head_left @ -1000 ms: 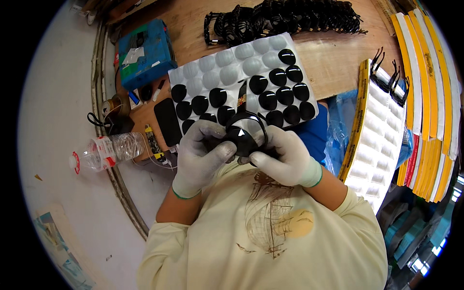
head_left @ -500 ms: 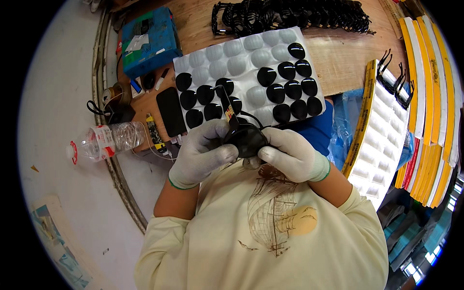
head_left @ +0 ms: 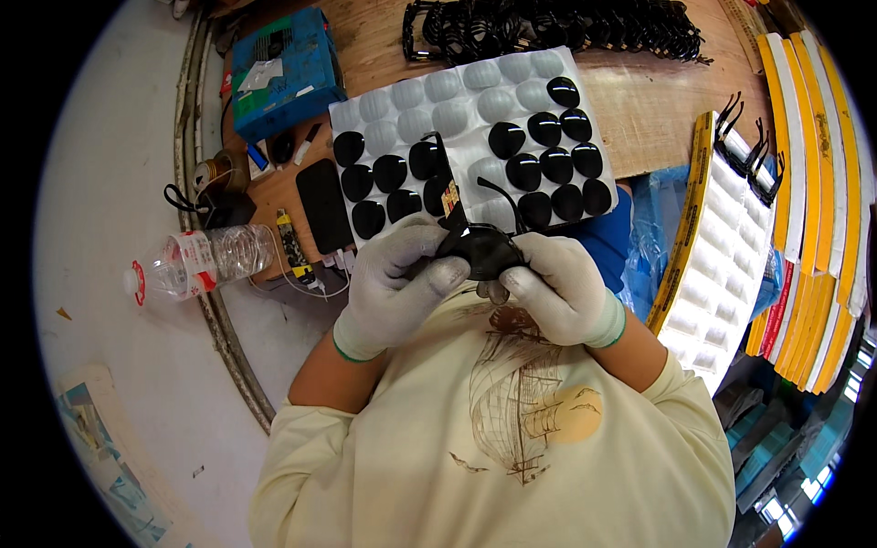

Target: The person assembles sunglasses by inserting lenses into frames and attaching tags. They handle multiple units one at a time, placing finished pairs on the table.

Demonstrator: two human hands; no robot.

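Observation:
Both my hands wear white gloves and hold one pair of dark sunglasses point(head_left: 488, 252) in front of my chest. My left hand point(head_left: 402, 283) pinches the left side of the frame, thumb on the near side. My right hand point(head_left: 565, 285) grips the other side, thumb pressed near the lens. The temple arms point away from me, one bearing a small coloured label. Just beyond lies a white moulded tray point(head_left: 445, 119) with rows of round hollows. Loose black lenses point(head_left: 556, 165) fill several hollows, mostly at its right and left; others hold none.
A pile of black spectacle frames point(head_left: 557, 29) lies at the back. To the left are a blue box point(head_left: 285, 73), a black phone point(head_left: 322, 208) and a clear plastic bottle point(head_left: 206, 263). Another white tray point(head_left: 717, 247) leans at right, beside stacked yellow-edged trays point(head_left: 813, 183).
Both hands have shifted slightly right with the sunglasses. The frame has tilted, so its lens looks flatter and the temple arms stand farther apart.

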